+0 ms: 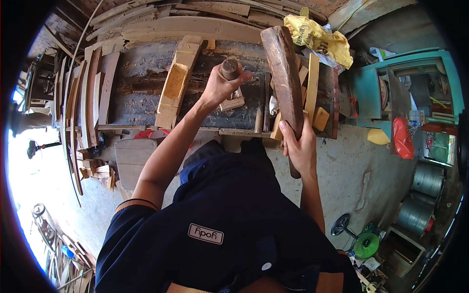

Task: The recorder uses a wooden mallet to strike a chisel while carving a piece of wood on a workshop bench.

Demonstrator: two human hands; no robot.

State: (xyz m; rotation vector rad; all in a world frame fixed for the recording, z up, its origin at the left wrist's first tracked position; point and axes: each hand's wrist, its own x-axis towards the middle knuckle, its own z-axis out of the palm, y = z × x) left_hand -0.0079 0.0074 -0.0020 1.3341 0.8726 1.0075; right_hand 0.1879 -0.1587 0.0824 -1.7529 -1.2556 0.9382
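Observation:
My left hand (219, 89) is closed around a chisel (229, 69), whose worn round handle end points up toward me. The hand hides most of its blade. Just below it, a small pale wood block (232, 103) lies on the dark workbench (137, 93). A heavy, dark wooden mallet (283, 68) is gripped low on its shaft by my right hand (302, 146). Its thick end leans out over the bench's right part, apart from the chisel. Left of my left hand, a light timber piece (167, 115) with a long hollow cut in it lies across the bench.
Narrow tools (259, 110) and wood offcuts (320, 118) lie at the bench's right. A yellow bag (320, 41) sits behind them. Long boards (93, 97) lean at the left. A teal cabinet (366, 93) and a green fan (365, 245) stand to the right.

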